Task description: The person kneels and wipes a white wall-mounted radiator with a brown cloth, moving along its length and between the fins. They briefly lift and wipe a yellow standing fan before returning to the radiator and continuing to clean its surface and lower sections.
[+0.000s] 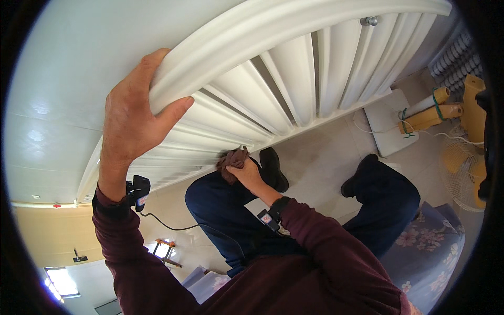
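Observation:
A white column radiator stands against the wall before me. My left hand grips its rounded top, with the thumb on the front side and the fingers reaching over the back. Lower down, my right hand holds a crumpled brown cloth against the radiator's front, near the bottom ends of its columns. The cloth's far edge is blurred. It hides the spot of the radiator behind it. A small metal fitting sits high on the radiator's right part.
Yellow fan parts, bound with green ties, lie at right near a fan cage and a white slab. A white cord trails there. Floral cloth covers the seat beneath me. A small stool stands at lower left.

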The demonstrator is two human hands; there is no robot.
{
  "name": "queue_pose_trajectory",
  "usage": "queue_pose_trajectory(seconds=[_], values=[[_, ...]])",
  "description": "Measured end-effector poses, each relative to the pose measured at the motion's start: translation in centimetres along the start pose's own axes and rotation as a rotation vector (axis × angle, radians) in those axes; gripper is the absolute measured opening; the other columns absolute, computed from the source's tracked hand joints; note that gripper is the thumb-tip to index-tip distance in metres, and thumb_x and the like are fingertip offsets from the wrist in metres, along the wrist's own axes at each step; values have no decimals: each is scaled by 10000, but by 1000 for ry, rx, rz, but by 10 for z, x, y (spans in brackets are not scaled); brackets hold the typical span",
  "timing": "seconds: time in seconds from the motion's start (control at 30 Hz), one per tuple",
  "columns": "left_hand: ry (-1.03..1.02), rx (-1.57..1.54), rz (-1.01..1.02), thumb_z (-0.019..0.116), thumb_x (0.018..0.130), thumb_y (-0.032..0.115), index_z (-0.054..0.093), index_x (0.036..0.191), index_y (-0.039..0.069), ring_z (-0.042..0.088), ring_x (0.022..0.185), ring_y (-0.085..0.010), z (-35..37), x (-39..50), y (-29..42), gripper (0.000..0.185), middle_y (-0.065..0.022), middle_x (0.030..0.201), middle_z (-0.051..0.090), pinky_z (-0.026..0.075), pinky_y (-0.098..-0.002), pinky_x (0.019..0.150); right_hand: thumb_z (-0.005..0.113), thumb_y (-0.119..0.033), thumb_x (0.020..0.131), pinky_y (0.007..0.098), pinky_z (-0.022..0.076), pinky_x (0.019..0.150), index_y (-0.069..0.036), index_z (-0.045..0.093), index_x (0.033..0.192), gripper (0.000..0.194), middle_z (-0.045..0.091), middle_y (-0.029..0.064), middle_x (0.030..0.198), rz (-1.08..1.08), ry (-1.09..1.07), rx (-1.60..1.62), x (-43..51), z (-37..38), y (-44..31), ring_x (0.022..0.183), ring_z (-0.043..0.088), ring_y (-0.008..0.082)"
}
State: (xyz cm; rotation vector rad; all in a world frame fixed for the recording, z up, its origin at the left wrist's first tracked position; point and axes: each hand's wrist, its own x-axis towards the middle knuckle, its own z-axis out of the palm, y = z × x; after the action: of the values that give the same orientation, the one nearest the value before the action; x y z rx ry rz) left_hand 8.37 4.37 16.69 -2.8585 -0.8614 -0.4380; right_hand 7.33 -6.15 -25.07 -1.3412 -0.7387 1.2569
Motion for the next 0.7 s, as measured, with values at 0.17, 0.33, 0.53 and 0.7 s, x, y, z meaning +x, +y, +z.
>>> queue_pose_trajectory(seconds=[0.17,0.33,0.53,0.7], values=[[-21,-1,-28,857,785,171,552,1397,64,737,973,-372,-1,-2,-1,692,-200,1138,727,574,-425,880,839,-95,849,362,552,900,-18,675,1160,360,727,74,1078,-91,189,414,14,-57,-4,993,688,197],[26,27,17,890,773,261,581,1350,77,745,887,-368,0,-2,-1,679,-185,1055,747,592,-421,808,765,-79,906,375,561,917,-41,617,1300,423,677,93,1231,70,636,521,27,-168,22,1093,665,228],[61,35,38,882,782,262,590,1342,80,741,865,-366,2,-2,-2,657,-180,1034,748,590,-415,788,695,-132,959,421,615,818,-64,565,1361,428,669,106,1241,243,573,856,39,-181,41,1072,693,262],[28,29,1,877,775,251,601,1339,74,738,895,-364,-1,-2,-1,652,-174,1054,744,582,-410,810,658,-199,986,424,615,760,-104,596,1299,333,696,85,1158,365,320,909,33,-102,34,998,705,245]])
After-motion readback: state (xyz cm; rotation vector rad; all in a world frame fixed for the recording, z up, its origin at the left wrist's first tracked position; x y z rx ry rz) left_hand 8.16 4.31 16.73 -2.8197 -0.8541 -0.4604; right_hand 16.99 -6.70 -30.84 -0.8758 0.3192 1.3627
